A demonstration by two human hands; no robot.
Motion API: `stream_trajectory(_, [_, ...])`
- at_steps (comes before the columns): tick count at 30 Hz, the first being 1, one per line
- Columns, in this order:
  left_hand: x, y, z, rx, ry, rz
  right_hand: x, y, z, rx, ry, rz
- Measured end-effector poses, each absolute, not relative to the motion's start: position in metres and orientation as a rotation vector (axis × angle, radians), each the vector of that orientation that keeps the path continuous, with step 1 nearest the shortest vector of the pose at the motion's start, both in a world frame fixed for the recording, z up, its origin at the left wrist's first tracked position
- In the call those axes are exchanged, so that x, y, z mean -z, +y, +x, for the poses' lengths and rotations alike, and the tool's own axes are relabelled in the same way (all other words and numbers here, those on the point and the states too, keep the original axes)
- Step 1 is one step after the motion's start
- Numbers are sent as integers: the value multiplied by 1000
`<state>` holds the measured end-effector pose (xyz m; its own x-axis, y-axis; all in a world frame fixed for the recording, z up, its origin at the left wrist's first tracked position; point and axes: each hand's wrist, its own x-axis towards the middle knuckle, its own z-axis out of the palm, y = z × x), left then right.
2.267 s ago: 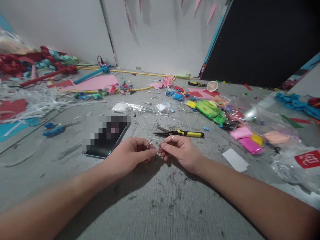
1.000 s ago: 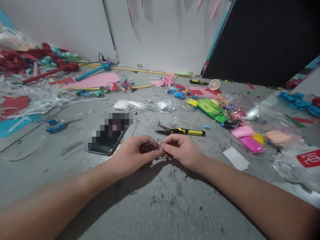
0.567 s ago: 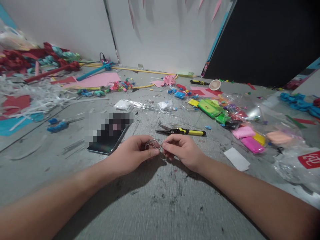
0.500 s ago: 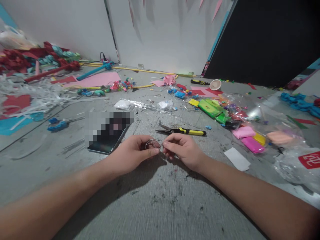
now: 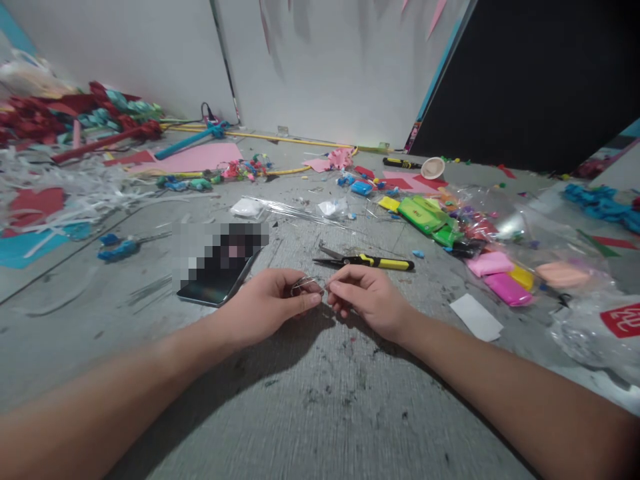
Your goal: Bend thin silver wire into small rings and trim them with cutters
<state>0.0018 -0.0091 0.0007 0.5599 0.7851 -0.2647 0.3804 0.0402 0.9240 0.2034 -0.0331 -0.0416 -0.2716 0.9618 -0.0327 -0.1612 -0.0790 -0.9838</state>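
A small loop of thin silvery wire (image 5: 306, 287) is pinched between the thumb and fingers of my left hand (image 5: 273, 303). Close beside it on the right, my right hand (image 5: 373, 300) has its thumb and index finger pressed together at the wire's right end; the tips are nearly touching my left fingertips. Just beyond my right hand lie pliers (image 5: 385, 263) with black and yellow handles, their jaws pointing left. A dark phone (image 5: 220, 270), partly pixelated, lies behind my left wrist.
Coloured clay packets (image 5: 425, 217) and clear plastic bags (image 5: 585, 327) spread along the right. A white card (image 5: 477, 317) lies right of my right hand. Straight wires (image 5: 300, 212) lie farther back; paper strips and red scraps (image 5: 35, 203) cover the left.
Both hands keep their grip on the wire, with only slight finger movement. The whole view has shifted very slightly.
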Motion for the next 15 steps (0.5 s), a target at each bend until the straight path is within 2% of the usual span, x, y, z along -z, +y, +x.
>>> stream_trajectory(15, [1, -8, 1, -425, 1022, 1565, 44, -31, 204, -1499, -1278, -988])
